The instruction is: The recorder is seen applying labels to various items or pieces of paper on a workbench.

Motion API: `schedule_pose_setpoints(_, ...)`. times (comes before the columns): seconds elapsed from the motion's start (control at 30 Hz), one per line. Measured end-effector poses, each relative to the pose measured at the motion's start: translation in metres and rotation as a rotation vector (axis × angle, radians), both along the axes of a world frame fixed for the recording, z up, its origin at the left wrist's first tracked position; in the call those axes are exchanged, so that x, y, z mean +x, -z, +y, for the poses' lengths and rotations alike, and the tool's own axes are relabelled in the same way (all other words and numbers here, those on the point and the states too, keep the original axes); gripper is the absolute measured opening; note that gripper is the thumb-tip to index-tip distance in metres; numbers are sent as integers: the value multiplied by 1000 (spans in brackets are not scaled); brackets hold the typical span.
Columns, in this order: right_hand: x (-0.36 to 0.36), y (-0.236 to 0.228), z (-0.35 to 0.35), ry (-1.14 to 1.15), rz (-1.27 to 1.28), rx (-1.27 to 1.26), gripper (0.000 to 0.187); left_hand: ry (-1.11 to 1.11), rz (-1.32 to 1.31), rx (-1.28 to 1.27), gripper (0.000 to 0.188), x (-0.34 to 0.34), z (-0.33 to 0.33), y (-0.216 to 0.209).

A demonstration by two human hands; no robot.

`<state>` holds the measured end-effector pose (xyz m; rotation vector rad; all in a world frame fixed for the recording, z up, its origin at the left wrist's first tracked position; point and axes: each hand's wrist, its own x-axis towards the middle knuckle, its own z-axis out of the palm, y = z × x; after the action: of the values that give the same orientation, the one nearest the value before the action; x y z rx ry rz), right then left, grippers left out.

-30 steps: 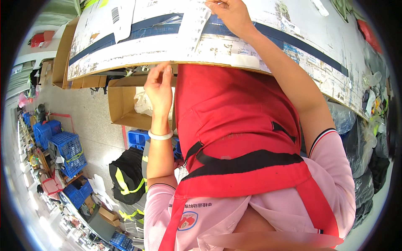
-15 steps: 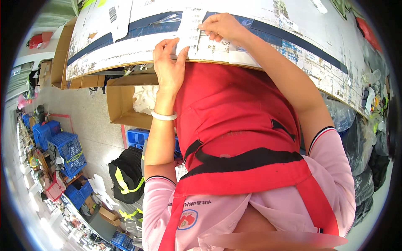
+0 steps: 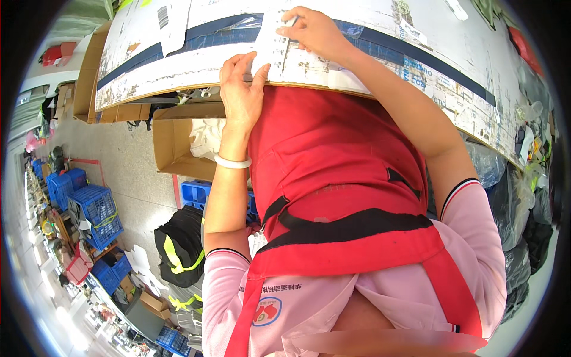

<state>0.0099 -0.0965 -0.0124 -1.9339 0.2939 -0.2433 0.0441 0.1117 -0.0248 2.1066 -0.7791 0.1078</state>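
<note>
A worn white work table (image 3: 178, 65) with blue tape strips spans the top of the view. A white printed paper slip (image 3: 275, 47) lies at its near edge. My right hand (image 3: 315, 33) pinches the slip's upper end. My left hand (image 3: 241, 92) lies flat against the table's edge, its fingertips touching the slip's lower left side. A white bangle (image 3: 233, 162) circles my left wrist. I wear a red apron (image 3: 333, 178) over a pink shirt.
An open cardboard box (image 3: 178, 143) with white stuff inside sits under the table on the left. Blue plastic crates (image 3: 89, 208) and a black bag with yellow stripes (image 3: 178, 250) stand on the floor. Dark plastic bags (image 3: 523, 196) pile up at the right.
My left hand rose from under the table edge up onto the paper slip. My right hand pulled the slip down toward the near edge of the table.
</note>
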Motion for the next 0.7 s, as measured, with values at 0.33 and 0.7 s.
schedule_pose_setpoints(0.33, 7, -28, 2, -194, 95, 107, 19, -45, 43, -59, 35, -1, 7, -6)
schedule_pose_setpoints(0.7, -33, -77, 33, -355, -150, 222, 15, 106, 736, -462, 27, -30, 40, -59)
